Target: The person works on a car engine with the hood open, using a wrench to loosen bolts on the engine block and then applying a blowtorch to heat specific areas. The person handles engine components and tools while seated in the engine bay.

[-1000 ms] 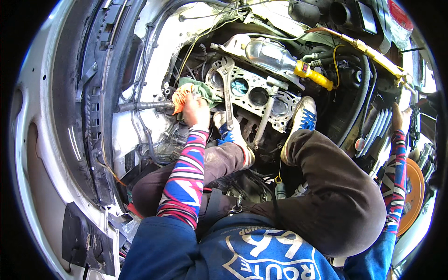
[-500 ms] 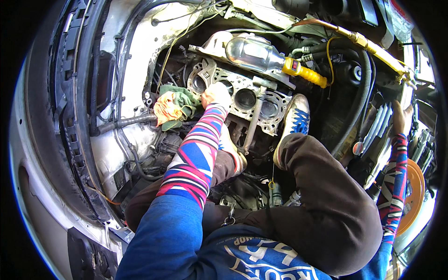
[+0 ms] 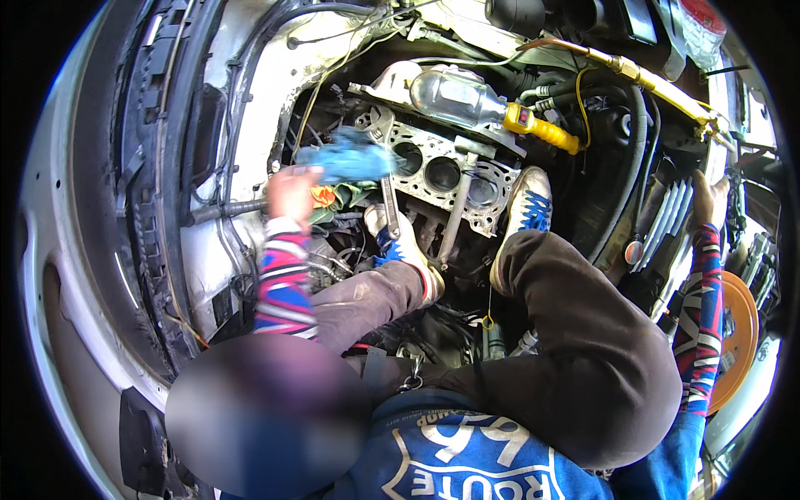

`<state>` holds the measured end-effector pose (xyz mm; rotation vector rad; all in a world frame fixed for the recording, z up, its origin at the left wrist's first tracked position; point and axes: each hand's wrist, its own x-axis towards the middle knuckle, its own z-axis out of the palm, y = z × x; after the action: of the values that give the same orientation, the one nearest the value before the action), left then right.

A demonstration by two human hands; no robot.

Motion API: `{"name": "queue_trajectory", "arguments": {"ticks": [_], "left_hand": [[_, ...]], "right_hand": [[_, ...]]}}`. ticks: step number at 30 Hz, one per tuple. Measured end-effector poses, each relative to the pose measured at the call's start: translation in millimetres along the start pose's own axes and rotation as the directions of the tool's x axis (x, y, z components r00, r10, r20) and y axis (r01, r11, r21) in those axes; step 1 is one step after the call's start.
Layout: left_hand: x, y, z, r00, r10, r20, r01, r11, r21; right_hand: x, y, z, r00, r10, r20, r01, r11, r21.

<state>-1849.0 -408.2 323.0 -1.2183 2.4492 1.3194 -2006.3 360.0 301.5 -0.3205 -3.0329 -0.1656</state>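
Observation:
My left hand [image 3: 291, 192] holds a blurred blue cloth [image 3: 346, 156] at the left end of the exposed engine block [image 3: 493, 207]. Just below the cloth lie orange and green rags [image 3: 326, 197]. An adjustable wrench [image 3: 390, 208] rests across the block, partly hidden by the cloth. A metal bar [image 3: 456, 218] with a crosspiece lies over the right part of the block, among the open cylinder bores. At the far right my right hand [image 3: 710, 200] grips a metal edge of the engine bay, its fingers partly visible.
A work lamp [image 3: 542, 125] with a yellow handle lies above the block. My two shoes [image 3: 529, 211] stand below and beside it. Hoses [image 3: 629, 192] and a yellow pipe [image 3: 658, 87] run along the right. An orange round tray [image 3: 735, 342] is at the lower right.
My left hand went from the rags to the left cylinders, then pulled back leftward, now with a blue cloth in it. My right hand stays on the edge.

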Motion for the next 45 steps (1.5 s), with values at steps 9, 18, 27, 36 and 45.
{"name": "queue_trajectory", "arguments": {"ticks": [9, 18, 27, 36, 45], "left_hand": [[5.1, 7.8, -86.0, 0.975, 0.028, -0.222, 0.179, 0.499, 0.848], [12.6, 4.6, -18.1, 0.95, -0.303, -0.081, 0.206, 0.41, 0.888], [1.3, -27.2, -19.9, 0.895, -0.443, 0.054, 0.199, 0.504, 0.84], [-25.5, 39.0, -52.1, 0.992, -0.111, 0.058, 0.026, 0.638, 0.77], [-115.6, 50.2, -57.5, 0.984, 0.038, 0.173, -0.073, 0.977, 0.2]], "right_hand": [[0.4, -26.0, -15.6, 0.954, 0.296, 0.056, -0.3, 0.924, 0.237], [7.5, 24.8, 20.1, 0.997, -0.072, 0.041, 0.074, 0.996, -0.051], [2.0, 1.4, -1.8, 0.989, 0.145, 0.009, -0.145, 0.988, 0.054], [-8.6, -24.8, -14.4, 0.976, 0.216, -0.008, -0.207, 0.946, 0.249], [-23.1, -63.8, -78.3, 0.906, 0.403, 0.132, -0.396, 0.694, 0.601]]}}
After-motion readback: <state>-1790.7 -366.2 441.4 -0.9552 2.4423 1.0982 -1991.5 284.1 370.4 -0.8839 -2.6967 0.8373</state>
